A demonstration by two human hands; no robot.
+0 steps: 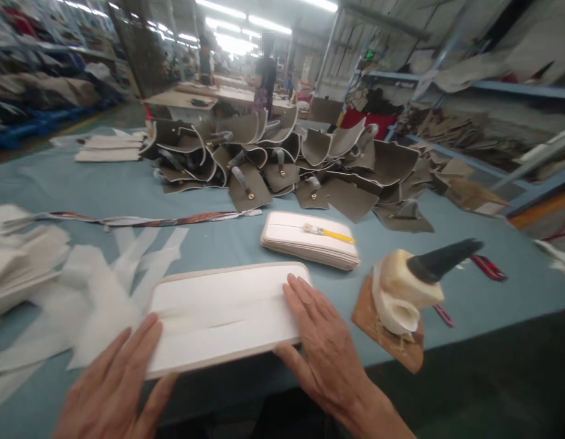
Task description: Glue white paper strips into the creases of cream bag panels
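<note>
A long white panel [227,305] with rounded corners, a beige rim and a slit along its middle lies at the table's front edge. My left hand [117,378] holds its left end, fingertips on the border and thumb at the front corner. At the other end, my right hand [323,341] has its fingers laid over the top and its thumb against the front edge. Behind the panel, a yellow-handled brush [330,233] rests on a stack of similar panels [309,253]. A cream-coloured container [403,292] with a dark handle-like piece stands right of my right hand on a brown board [373,320].
White fabric strips [103,280] lie loose at the left. Several grey-brown bag pieces [282,164] are heaped across the back of the blue-covered table [218,244]. A red cutter-like tool [490,267] and a small pink tool [444,315] lie at the right.
</note>
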